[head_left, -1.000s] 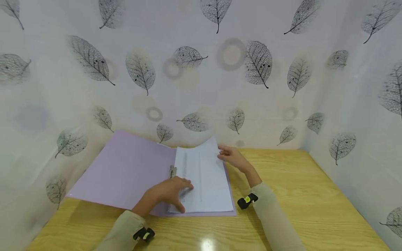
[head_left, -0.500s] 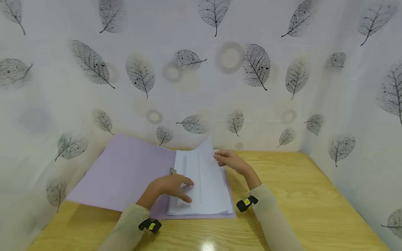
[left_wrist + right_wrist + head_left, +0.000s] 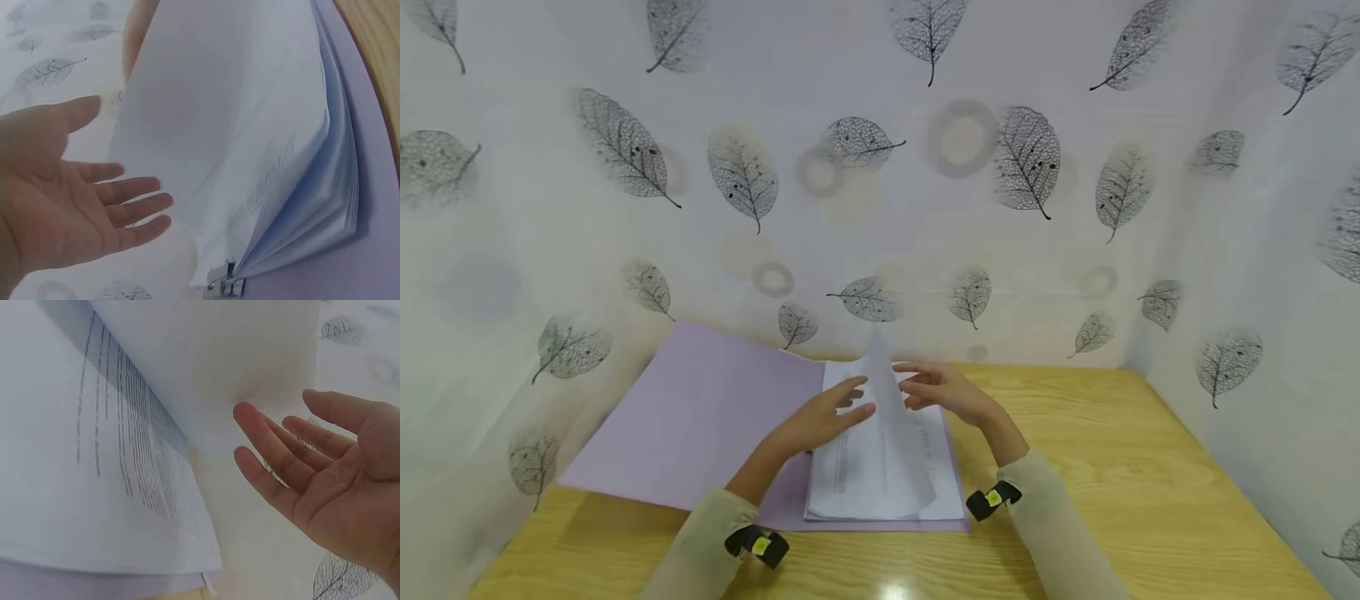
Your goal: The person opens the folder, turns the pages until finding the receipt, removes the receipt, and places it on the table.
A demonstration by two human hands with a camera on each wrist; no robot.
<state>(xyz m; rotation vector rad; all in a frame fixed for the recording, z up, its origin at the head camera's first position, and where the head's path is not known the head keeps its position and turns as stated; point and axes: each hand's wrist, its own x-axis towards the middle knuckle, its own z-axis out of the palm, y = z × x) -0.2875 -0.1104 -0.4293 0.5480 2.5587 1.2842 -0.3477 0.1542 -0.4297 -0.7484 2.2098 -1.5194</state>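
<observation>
A light purple folder (image 3: 715, 417) lies spread open with a stack of printed sheets (image 3: 842, 487) on its right side. A metal clip (image 3: 225, 282) sits at the sheets' inner edge in the left wrist view. One sheet (image 3: 891, 442) stands partly lifted and curved, with printed lines below it. My right hand (image 3: 951, 393) is behind that sheet, and a fingertip (image 3: 247, 415) appears to touch its underside, thumb apart. My left hand (image 3: 823, 417) hovers over the pages, left of the raised sheet, fingers extended and holding nothing.
The folder rests on a yellow wood-grain table (image 3: 1075, 483). Behind and at both sides hangs a pale leaf-patterned curtain (image 3: 865, 225). The folder's left cover slants upward, its outer edge raised from the table.
The sheet has risen further and swung leftward, exposing print beneath. My right hand has moved left with it. My left hand has lifted from the lower page and moved farther up the stack.
</observation>
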